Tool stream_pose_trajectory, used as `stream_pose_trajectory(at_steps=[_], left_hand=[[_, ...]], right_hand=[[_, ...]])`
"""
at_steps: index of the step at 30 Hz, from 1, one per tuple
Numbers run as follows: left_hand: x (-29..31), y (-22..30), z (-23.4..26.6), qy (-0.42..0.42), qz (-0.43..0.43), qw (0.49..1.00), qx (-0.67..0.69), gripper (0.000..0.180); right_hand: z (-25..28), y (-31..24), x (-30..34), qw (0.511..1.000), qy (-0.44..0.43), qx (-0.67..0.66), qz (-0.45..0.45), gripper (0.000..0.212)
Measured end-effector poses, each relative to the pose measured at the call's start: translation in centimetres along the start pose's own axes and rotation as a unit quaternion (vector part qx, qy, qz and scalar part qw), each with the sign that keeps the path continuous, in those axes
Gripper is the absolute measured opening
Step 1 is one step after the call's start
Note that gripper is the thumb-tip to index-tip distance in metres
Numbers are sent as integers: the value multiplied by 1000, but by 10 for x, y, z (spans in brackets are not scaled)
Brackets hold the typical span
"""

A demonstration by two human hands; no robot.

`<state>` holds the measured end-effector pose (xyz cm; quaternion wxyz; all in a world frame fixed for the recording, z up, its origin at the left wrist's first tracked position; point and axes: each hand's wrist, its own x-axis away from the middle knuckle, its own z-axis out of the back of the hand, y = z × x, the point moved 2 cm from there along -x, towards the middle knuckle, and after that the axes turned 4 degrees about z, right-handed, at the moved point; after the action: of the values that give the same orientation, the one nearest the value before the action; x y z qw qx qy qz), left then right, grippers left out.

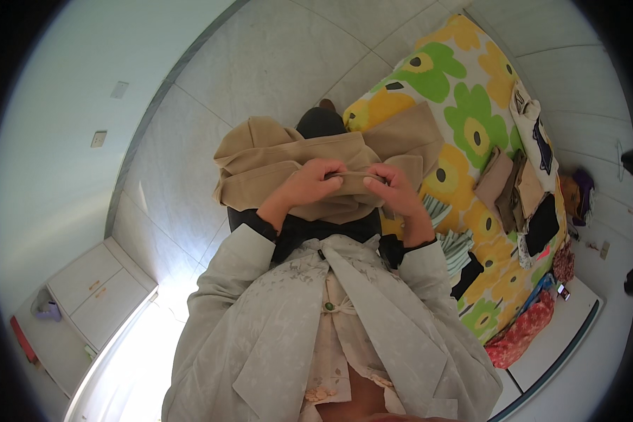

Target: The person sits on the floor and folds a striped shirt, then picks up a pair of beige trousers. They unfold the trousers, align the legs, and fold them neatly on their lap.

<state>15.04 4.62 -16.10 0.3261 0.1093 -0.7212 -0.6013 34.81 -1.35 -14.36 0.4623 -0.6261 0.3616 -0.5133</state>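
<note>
A tan garment of thick cloth (260,158), perhaps a coat, lies bunched over my lap and spreads right onto the bed. My left hand (308,186) is closed on a narrow folded strip of it, thumb on top. My right hand (395,190) grips the same strip a short way to the right. The strip stretches between the two hands, lifted a little over the rest of the cloth. Most of my fingertips are hidden under the fabric.
Right of me is a bed with a flowered cover (471,126). On it lie folded clothes (496,179), a white printed garment (534,133), a black folded piece (543,226) and striped cloth (456,247). A white cabinet (102,295) stands at the lower left.
</note>
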Motion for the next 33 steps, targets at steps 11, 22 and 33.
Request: stream_pose_trajectory(at_steps=[11, 22, 33], left_hand=[[0, 7, -7, 6, 7, 1000, 9, 15], [7, 0, 6, -18, 73, 997, 30, 14], [5, 17, 0, -2, 10, 999, -49, 18]], right_hand=[[-4, -6, -3, 999, -22, 46, 14, 16], [3, 1, 2, 1000, -7, -23, 9, 19], [-3, -10, -5, 998, -26, 57, 24, 19]])
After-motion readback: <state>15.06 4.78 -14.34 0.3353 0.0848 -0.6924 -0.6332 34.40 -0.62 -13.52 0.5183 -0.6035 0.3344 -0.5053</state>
